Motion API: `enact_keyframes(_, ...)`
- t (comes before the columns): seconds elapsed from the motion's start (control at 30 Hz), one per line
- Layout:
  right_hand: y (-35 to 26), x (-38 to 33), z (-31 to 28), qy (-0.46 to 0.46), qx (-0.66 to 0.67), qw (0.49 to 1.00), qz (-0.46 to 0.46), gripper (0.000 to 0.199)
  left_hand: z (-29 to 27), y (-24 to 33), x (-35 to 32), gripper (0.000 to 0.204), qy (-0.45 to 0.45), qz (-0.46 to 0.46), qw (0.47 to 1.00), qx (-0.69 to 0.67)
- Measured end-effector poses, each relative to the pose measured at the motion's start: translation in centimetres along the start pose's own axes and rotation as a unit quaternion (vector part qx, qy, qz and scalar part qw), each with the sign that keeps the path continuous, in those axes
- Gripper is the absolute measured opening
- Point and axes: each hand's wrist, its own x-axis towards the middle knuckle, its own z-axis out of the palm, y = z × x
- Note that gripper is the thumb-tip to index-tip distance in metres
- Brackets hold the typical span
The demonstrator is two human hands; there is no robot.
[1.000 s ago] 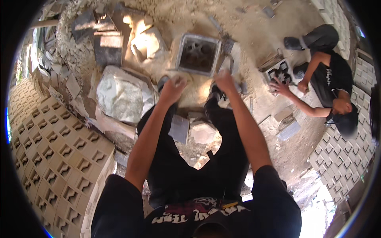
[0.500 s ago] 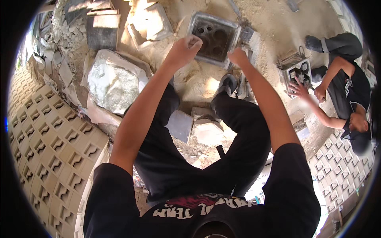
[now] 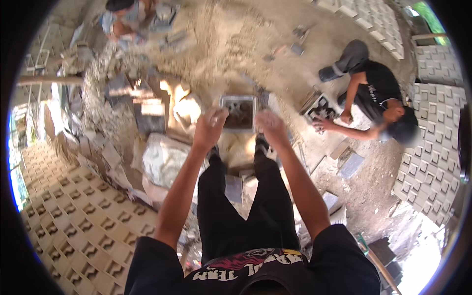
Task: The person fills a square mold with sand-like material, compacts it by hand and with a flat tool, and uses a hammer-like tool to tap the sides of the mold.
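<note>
A square metal box [image 3: 253, 116] with a pale rim and a dark, moulded inside lies on the sandy ground beyond my feet. My left hand [image 3: 210, 125] is in front of its left side, fingers curled in; whether anything is in them is hidden. In front of the right side is my right hand [image 3: 271, 127], smeared by motion, so its fingers cannot be made out. Both forearms reach forward, and between them my legs [image 3: 233, 196] look nearly straight. Neither hand can be seen clearly touching the box.
At right a person [image 3: 381, 93] crouches, one hand at a smaller box [image 3: 319, 105] with dark contents. Another person [image 3: 123, 22] is at the far left. A pale, wrapped block [image 3: 164, 160], rubble [image 3: 105, 98] and stacked patterned blocks [image 3: 83, 216] stand at left.
My view has risen and the box looks smaller and farther off. My legs have gone from bent to nearly straight, and both hands have lifted off the box's near side.
</note>
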Motion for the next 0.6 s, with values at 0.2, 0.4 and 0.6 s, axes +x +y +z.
enact_keyframes(0.2,-12.9,-11.3,-5.4,0.006,0.029,1.0,-0.005,0.031,-6.3,11.7,-7.0,0.019,0.074,0.143,0.986,0.034)
enact_keyframes(0.4,-20.9,-14.6,-9.1,0.023,-0.036,0.998,-0.057,0.03,-8.0,20.8,-9.9,0.017,0.092,0.169,0.981,-0.003)
enact_keyframes(0.6,-25.5,-15.7,-8.2,0.121,-0.021,0.979,-0.161,0.032,-7.2,26.0,-7.6,0.018,-0.048,0.219,0.962,-0.156)
